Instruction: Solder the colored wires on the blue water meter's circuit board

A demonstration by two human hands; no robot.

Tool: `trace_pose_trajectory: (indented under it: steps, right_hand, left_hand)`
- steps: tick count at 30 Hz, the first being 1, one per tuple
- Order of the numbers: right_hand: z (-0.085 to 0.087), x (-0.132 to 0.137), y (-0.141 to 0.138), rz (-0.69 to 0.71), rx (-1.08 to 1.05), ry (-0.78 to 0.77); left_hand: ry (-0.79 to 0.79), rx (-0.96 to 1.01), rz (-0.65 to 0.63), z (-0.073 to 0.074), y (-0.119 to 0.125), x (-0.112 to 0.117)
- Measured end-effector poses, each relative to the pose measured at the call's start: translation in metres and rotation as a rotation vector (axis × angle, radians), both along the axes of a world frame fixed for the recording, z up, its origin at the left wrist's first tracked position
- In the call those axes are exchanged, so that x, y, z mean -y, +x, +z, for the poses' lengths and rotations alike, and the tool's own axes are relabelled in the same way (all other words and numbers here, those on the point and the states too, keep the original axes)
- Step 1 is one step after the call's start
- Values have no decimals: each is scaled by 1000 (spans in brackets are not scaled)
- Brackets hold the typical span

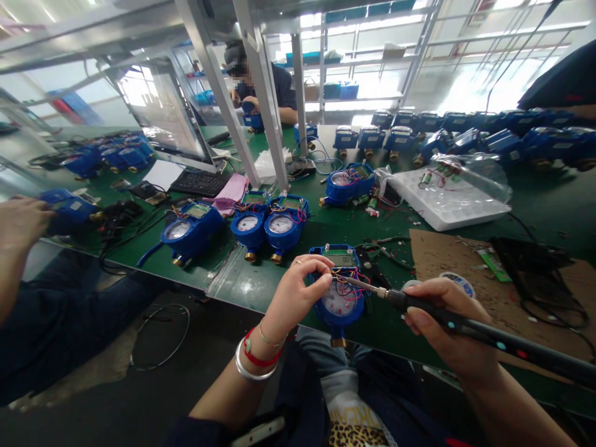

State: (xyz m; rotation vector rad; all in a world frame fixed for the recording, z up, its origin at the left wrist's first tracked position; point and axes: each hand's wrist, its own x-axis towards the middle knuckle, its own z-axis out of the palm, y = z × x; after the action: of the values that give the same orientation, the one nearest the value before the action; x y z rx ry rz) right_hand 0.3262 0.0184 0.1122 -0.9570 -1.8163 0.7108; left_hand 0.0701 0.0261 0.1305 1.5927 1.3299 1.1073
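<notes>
Clearly soldering: the left hand (298, 292) pinches the wires atop the meter (339, 292) at the bench (261, 285) edge, while the right hand (442, 329) grips the iron (465, 326), tip at the wires. Best keep the meter steadied, fingers off the tip, touch brief.

Glossy blue plastic meter (339, 304), brass fitting (338, 342)

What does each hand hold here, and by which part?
The right hand grips a soldering iron by its black handle, tip at the wires. The left hand pinches the wires on the blue meter.
</notes>
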Motion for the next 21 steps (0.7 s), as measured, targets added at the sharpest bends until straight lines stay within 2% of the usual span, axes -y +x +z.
trace_pose_trajectory:
  steps: [6,21]
  right_hand:
    - [3,0,-4,-24,-15,-1]
    - [-2,0,1,-8,2,-17]
  left_hand:
    - [-9,5,16,0,1,0]
    - [-11,0,22,0,3,0]
